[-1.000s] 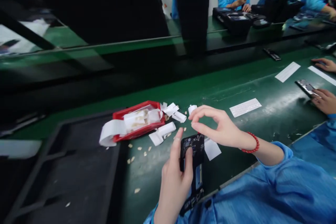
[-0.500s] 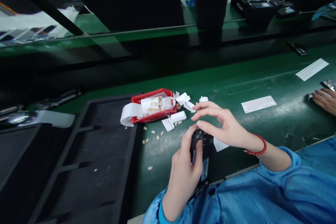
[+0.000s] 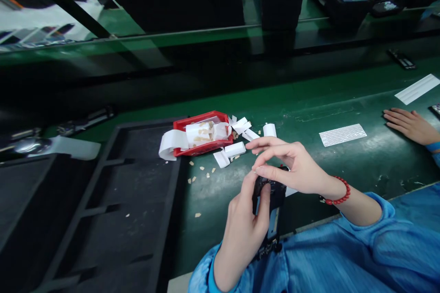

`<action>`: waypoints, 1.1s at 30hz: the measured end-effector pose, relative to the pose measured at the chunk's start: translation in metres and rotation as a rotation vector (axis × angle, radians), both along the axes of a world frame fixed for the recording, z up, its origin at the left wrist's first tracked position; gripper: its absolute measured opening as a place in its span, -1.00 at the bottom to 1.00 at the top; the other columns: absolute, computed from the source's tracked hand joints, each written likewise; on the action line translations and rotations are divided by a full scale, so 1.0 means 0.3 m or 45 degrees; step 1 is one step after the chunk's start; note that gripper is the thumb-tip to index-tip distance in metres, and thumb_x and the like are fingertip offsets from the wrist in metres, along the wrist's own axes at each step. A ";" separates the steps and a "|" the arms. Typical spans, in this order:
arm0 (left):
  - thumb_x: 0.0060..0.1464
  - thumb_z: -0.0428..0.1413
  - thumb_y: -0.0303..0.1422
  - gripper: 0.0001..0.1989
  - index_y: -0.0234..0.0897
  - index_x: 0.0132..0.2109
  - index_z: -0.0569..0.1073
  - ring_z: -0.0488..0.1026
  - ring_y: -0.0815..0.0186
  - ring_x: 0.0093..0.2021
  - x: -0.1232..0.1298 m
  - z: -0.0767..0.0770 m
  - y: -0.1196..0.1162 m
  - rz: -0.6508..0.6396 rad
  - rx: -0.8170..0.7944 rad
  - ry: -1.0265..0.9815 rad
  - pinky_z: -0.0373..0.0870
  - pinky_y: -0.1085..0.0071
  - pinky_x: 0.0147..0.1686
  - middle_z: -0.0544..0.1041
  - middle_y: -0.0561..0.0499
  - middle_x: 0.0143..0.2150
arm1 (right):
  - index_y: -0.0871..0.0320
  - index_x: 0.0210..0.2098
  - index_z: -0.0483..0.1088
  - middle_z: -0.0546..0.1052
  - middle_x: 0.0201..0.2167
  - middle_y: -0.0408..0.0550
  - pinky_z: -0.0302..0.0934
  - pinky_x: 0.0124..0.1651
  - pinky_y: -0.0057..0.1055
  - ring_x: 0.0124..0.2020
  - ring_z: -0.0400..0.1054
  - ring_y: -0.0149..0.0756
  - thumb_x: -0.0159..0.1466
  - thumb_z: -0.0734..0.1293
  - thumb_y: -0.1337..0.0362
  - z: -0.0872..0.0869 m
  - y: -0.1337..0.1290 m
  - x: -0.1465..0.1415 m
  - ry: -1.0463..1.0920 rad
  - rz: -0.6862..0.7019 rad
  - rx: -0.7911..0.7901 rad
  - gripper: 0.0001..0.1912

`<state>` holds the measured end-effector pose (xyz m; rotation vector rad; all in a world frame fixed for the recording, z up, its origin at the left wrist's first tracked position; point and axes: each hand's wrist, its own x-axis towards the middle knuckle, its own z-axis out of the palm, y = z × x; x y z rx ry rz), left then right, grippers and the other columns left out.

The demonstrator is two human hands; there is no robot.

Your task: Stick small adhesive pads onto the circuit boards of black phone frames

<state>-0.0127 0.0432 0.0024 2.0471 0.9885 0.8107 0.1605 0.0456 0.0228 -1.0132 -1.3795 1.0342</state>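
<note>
While the left hand pinches an opened-up phone between thumb and index finger, the right hand hovers at the top end, thumb and index tips bunched close together right by the left index fingertip. Can't tell if the right one's actually gripping anything tiny there. Phone's just in front of the blue jacket, by the near edge of the green table. Its long axis runs pretty much straight away from the body, top leaning slightly right toward the small white roll, bottom at the jacket. Tbh a lot of it is hard to see: left thumb and fingers cover much of the left side, right fingers block part of the top, and the bottom gets lost in the dark. A white slip is mostly hidden too. Far right, another phone is cut off near a co-worker's hand.
</note>
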 end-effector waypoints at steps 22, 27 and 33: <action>0.36 0.02 -0.49 -0.41 -0.03 0.44 0.13 0.69 0.19 -0.08 -0.004 -0.008 -0.054 0.076 0.051 -0.006 0.66 0.38 -0.20 0.57 -0.05 0.22 | 0.16 -0.35 0.42 0.48 0.08 0.11 0.28 0.22 -0.09 0.14 0.42 -0.15 0.30 0.32 0.37 0.054 -0.056 -0.028 -0.476 -0.349 0.038 -0.92; 0.36 0.03 -0.47 -0.40 -0.04 0.45 0.12 0.69 0.21 -0.10 -0.001 -0.008 -0.047 0.075 0.061 0.026 0.64 0.43 -0.24 0.54 -0.09 0.25 | 0.16 -0.34 0.45 0.48 0.10 0.08 0.31 0.18 -0.02 0.09 0.44 -0.12 0.30 0.32 0.35 0.055 -0.059 -0.025 -0.517 -0.390 0.030 -0.91; 0.37 0.01 -0.47 -0.39 0.01 0.46 0.10 0.68 0.23 -0.08 0.000 -0.031 -0.033 0.009 0.031 0.004 0.62 0.41 -0.19 0.59 -0.03 0.19 | 0.15 -0.33 0.47 0.49 0.11 0.09 0.34 0.13 0.02 0.04 0.46 -0.11 0.31 0.32 0.33 0.052 -0.067 -0.014 -0.549 -0.474 0.035 -0.89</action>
